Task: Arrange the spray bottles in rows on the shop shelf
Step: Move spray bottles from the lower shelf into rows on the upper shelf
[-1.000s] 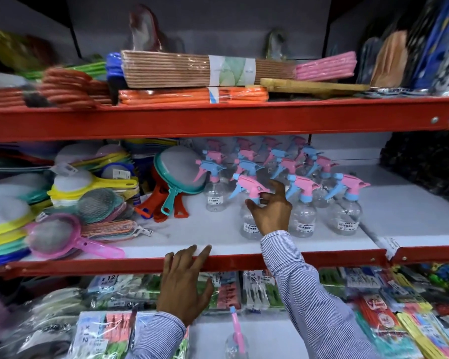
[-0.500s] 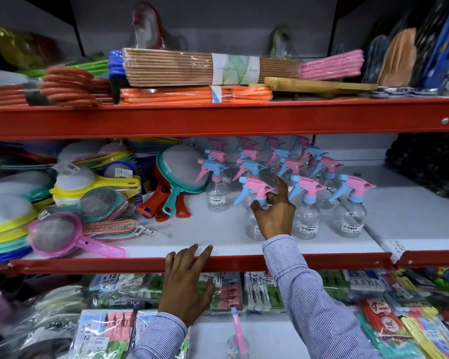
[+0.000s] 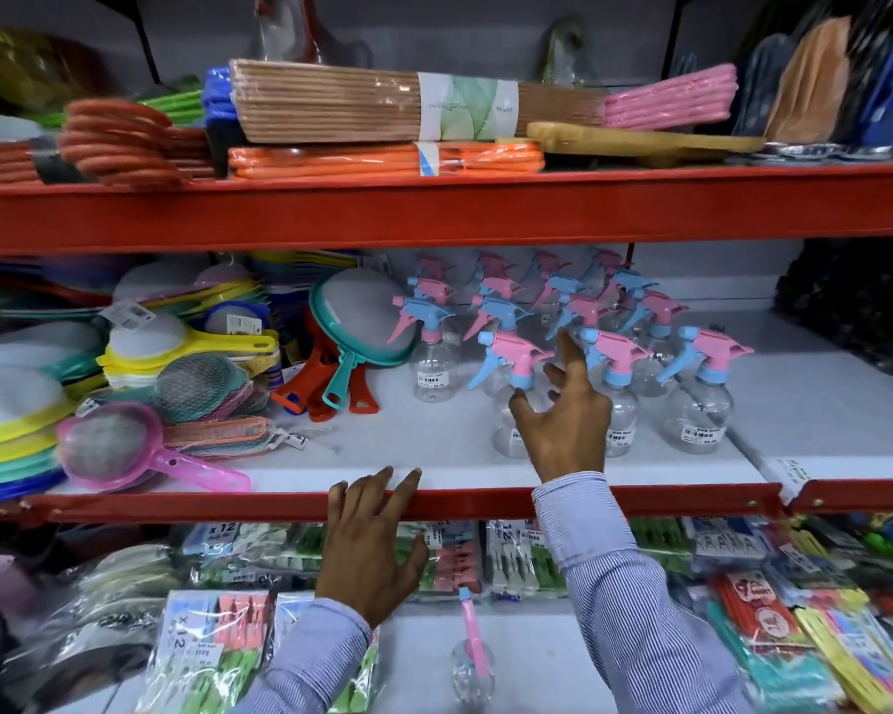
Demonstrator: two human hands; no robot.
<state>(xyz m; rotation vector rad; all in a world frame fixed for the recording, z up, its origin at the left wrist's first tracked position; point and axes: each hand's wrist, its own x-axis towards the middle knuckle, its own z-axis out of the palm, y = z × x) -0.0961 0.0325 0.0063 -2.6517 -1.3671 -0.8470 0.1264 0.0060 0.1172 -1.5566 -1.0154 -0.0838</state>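
Several clear spray bottles with pink and blue trigger heads stand in rows on the white middle shelf (image 3: 331,445). The front row holds a pink-headed bottle (image 3: 515,355), a second one (image 3: 614,353) and a third (image 3: 702,404); another bottle (image 3: 434,363) stands alone to the left. My right hand (image 3: 563,414) is spread just in front of the first bottle, thumb by its neck and fingers apart, hiding part of its body. My left hand (image 3: 372,548) lies flat against the red shelf edge (image 3: 176,505), holding nothing. One more spray bottle (image 3: 473,657) sits on the lower shelf.
Plastic strainers and sieves (image 3: 125,383) crowd the left of the middle shelf, with teal and red handled ones (image 3: 351,353) beside the bottles. The upper red shelf beam (image 3: 434,208) hangs overhead. Packs of clothes pegs (image 3: 212,646) fill the lower shelf. Bare white shelf (image 3: 805,404) lies to the right.
My right hand's fingers have spread apart beside the front pink-headed bottle. The left hand stays on the shelf edge. The view has shifted slightly.
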